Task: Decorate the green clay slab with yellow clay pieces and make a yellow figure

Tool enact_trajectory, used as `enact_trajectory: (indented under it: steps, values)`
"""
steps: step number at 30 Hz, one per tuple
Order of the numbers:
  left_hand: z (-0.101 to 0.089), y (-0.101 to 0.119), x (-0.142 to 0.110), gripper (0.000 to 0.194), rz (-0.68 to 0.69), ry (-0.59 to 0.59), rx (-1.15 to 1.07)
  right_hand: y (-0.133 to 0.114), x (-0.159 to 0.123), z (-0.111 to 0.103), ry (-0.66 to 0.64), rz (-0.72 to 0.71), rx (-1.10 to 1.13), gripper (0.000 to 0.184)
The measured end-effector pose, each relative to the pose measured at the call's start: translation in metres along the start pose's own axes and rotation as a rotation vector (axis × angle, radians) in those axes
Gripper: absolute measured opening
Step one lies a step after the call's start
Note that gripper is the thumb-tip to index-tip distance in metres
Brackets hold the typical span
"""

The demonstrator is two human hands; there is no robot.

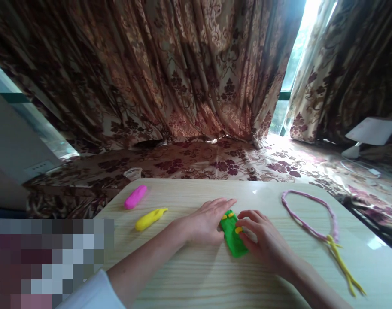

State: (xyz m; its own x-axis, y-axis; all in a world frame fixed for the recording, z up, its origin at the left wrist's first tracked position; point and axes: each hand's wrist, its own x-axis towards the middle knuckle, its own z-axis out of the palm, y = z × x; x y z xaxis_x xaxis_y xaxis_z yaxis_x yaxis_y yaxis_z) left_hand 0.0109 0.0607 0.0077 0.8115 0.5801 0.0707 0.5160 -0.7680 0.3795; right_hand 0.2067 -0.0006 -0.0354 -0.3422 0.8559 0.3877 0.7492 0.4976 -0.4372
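Note:
A flat green slab of modelling clay [234,246] lies on the table between my hands. Two small yellow clay pieces [228,216] sit on its far end. My left hand [206,223] rests along the slab's left side, its fingers stretched out and its thumb by the edge. Between the thumb and forefinger of my right hand [259,234] is another small yellow clay piece [239,230], held at the slab's right side. Whether that piece touches the green clay, I cannot tell.
On the pale wooden table [170,274], a pink clay lump [135,197] and a yellow clay lump [149,219] lie at left. A pink clay loop [311,199] with a forked yellow tail [344,268] lies at right. A white lamp [372,131] stands beyond.

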Motion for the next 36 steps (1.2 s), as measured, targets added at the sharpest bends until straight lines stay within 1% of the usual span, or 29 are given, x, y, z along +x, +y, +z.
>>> enact_trajectory:
  steps: [3, 5, 10, 12, 15, 18, 21, 24, 27, 36]
  values:
    - [0.005, -0.004, 0.006, 0.077, 0.047, -0.042, -0.004, 0.0, 0.001, -0.003, 0.032, -0.007, 0.02, 0.015]
    - [0.005, -0.006, 0.009, 0.075, 0.08, -0.07, -0.005, 0.001, 0.001, -0.007, 0.056, 0.001, 0.036, 0.014]
    - [-0.001, -0.008, 0.014, 0.064, 0.113, -0.094, 0.023, 0.006, -0.003, -0.015, 0.12, 0.048, 0.084, 0.014]
    - [-0.005, -0.008, 0.013, 0.06, 0.086, -0.07, 0.048, 0.008, -0.004, -0.016, 0.147, 0.069, 0.102, 0.012]
    - [-0.005, -0.002, 0.005, 0.052, -0.001, 0.007, 0.096, 0.009, -0.006, -0.016, 0.179, 0.099, 0.128, 0.011]
    - [0.003, 0.009, -0.006, 0.041, -0.096, 0.086, 0.142, 0.009, -0.006, -0.015, 0.199, 0.123, 0.151, 0.012]
    - [0.014, 0.021, -0.015, 0.037, -0.155, 0.128, 0.161, 0.01, -0.007, -0.01, 0.206, 0.142, 0.165, 0.013]
    - [0.02, 0.03, -0.02, 0.036, -0.198, 0.147, 0.168, 0.011, -0.007, -0.002, 0.208, 0.157, 0.162, 0.014]
    - [0.021, 0.033, -0.023, 0.035, -0.231, 0.162, 0.164, 0.01, -0.007, 0.005, 0.203, 0.162, 0.147, 0.013]
    - [0.018, 0.027, -0.029, 0.026, -0.241, 0.138, 0.071, 0.002, -0.008, 0.011, 0.167, 0.15, 0.098, 0.014]
